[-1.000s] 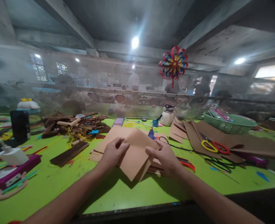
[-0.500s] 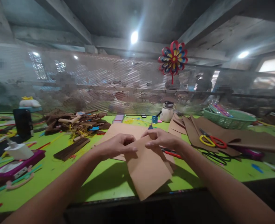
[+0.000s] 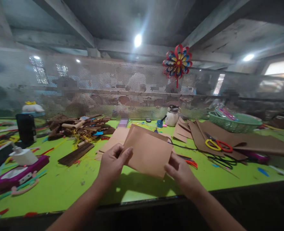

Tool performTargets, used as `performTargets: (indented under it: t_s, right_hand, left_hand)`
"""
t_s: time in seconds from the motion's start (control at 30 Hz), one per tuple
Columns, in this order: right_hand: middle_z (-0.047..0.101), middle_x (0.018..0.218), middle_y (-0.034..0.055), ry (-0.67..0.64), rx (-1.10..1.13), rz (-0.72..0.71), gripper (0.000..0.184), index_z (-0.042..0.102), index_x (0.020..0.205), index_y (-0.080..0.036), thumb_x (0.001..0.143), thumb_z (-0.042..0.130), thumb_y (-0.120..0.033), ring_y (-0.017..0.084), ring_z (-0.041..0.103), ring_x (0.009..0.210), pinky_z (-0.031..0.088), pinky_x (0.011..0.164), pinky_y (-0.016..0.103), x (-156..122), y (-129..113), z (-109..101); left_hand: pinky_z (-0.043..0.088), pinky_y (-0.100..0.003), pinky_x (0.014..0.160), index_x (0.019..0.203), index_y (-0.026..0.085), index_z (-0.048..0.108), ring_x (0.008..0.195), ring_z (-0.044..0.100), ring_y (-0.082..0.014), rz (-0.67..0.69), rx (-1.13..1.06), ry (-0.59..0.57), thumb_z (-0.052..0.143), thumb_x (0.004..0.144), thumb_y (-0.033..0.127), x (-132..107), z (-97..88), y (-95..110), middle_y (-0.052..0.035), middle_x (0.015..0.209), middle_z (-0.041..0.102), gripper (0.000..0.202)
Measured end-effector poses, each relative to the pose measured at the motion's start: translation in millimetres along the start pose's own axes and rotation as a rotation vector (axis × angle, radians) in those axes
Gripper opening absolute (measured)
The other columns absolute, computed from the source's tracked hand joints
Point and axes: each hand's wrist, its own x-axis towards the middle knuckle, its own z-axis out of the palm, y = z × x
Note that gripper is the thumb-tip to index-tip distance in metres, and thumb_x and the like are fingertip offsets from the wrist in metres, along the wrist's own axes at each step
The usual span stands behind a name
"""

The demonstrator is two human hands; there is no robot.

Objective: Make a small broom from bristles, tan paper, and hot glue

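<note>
Brown kraft paper (image 3: 148, 152), about two layers with a darker one behind, is lifted above the green table in front of me. My left hand (image 3: 114, 160) pinches its left edge, thumb on the near face. At the lower right edge my right hand (image 3: 181, 175) has its fingers closed on the paper, the thumb near the corner. More brown paper sheets (image 3: 114, 138) lie flat beyond my left hand, partly covered by the raised paper. A tool with red-orange handles (image 3: 191, 162) lies just beyond my right hand, its other end hidden.
Scissors with yellow and red handles (image 3: 219, 145) rest on large brown paper (image 3: 243, 141) at right, near a green basket (image 3: 235, 123). A white jug (image 3: 172, 116) stands behind. Brown scraps (image 3: 81, 126), a black phone (image 3: 26, 128) and a purple power strip (image 3: 20, 173) are at left.
The paper has turned from hanging down towards me to being held up broadside. My right hand has moved from its top edge down to its right edge; my left hand has shifted left.
</note>
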Motion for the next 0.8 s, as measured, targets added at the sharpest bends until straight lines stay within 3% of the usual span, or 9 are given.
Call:
performTargets:
  t_s: [0.07, 0.13, 0.23, 0.33, 0.47, 0.63, 0.7, 0.8]
  right_hand:
    - [0.066, 0.097, 0.0086, 0.039, -0.042, -0.015, 0.028, 0.063, 0.097, -0.018, 0.079, 0.065, -0.040, 0.022, 0.061, 0.092, 0.049, 0.082, 0.033, -8.3, -0.1, 15.9]
    - [0.063, 0.076, 0.0053, 0.140, -0.135, -0.037, 0.023, 0.063, 0.076, -0.016, 0.082, 0.061, -0.039, 0.018, 0.059, 0.076, 0.048, 0.069, 0.027, -14.7, 2.2, 26.0]
    - [0.041, 0.050, -0.0017, 0.245, -0.245, -0.082, 0.044, 0.045, 0.051, -0.017, 0.087, 0.052, -0.041, 0.010, 0.040, 0.049, 0.032, 0.046, 0.022, -23.7, 9.1, 31.3]
    - [0.027, 0.047, -0.0045, 0.280, -0.282, -0.108, 0.049, 0.034, 0.049, -0.018, 0.088, 0.048, -0.043, 0.007, 0.025, 0.043, 0.019, 0.042, 0.022, -33.1, 12.5, 33.4]
    - [0.024, 0.049, -0.0045, 0.355, -0.306, -0.105, 0.049, 0.029, 0.050, -0.019, 0.088, 0.048, -0.044, 0.007, 0.021, 0.045, 0.017, 0.044, 0.024, -43.4, 5.7, 40.0]
    - [0.026, 0.049, -0.0033, 0.378, -0.292, -0.016, 0.050, 0.033, 0.050, -0.019, 0.086, 0.048, -0.050, 0.009, 0.025, 0.046, 0.024, 0.043, 0.023, -49.8, -2.3, 45.6]
    - [0.040, 0.052, 0.0001, 0.420, -0.269, -0.003, 0.045, 0.047, 0.053, -0.018, 0.085, 0.050, -0.050, 0.012, 0.038, 0.049, 0.037, 0.047, 0.023, -51.0, -2.7, 47.7]
    - [0.063, 0.078, 0.0093, 0.512, -0.196, -0.052, 0.034, 0.067, 0.074, -0.017, 0.084, 0.054, -0.047, 0.020, 0.058, 0.070, 0.050, 0.063, 0.027, -52.4, -2.4, 52.7]
  left_hand:
    - [0.031, -0.020, 0.049, 0.057, 0.017, 0.050, 0.053, 0.038, -0.0101, 0.019, -0.008, 0.032, 0.062, 0.075, 0.044, -10.1, 2.3, 3.7, 0.0050, 0.054, 0.042, 0.034]
    - [0.031, -0.020, 0.048, 0.059, 0.018, 0.048, 0.053, 0.038, -0.0102, 0.012, -0.034, 0.054, 0.060, 0.077, 0.043, -20.2, 3.8, 6.1, 0.0050, 0.055, 0.042, 0.033]
    - [0.032, -0.020, 0.048, 0.060, 0.019, 0.047, 0.053, 0.038, -0.0104, 0.014, -0.053, 0.116, 0.059, 0.079, 0.041, -35.2, 6.3, 7.9, 0.0048, 0.056, 0.042, 0.031]
    - [0.034, -0.020, 0.048, 0.061, 0.019, 0.049, 0.052, 0.039, -0.0108, 0.027, -0.054, 0.211, 0.059, 0.079, 0.039, -50.5, 10.3, 10.3, 0.0043, 0.055, 0.043, 0.029]
    - [0.036, -0.021, 0.051, 0.061, 0.020, 0.050, 0.055, 0.042, -0.0125, -0.072, -0.065, 0.294, 0.062, 0.077, 0.040, -67.6, 14.5, 16.6, 0.0027, 0.057, 0.045, 0.027]
    - [0.039, -0.023, 0.051, 0.061, 0.022, 0.048, 0.057, 0.045, -0.0146, -0.164, -0.051, 0.350, 0.063, 0.075, 0.042, -78.4, 15.9, 22.3, 0.0023, 0.058, 0.048, 0.028]
    - [0.040, -0.023, 0.052, 0.061, 0.023, 0.047, 0.057, 0.046, -0.0153, -0.171, -0.020, 0.370, 0.063, 0.074, 0.042, -81.2, 17.5, 23.1, 0.0021, 0.058, 0.050, 0.028]
    - [0.042, -0.023, 0.055, 0.063, 0.023, 0.048, 0.060, 0.049, -0.0160, -0.172, 0.022, 0.411, 0.062, 0.074, 0.041, -84.8, 22.1, 24.6, 0.0014, 0.061, 0.054, 0.025]
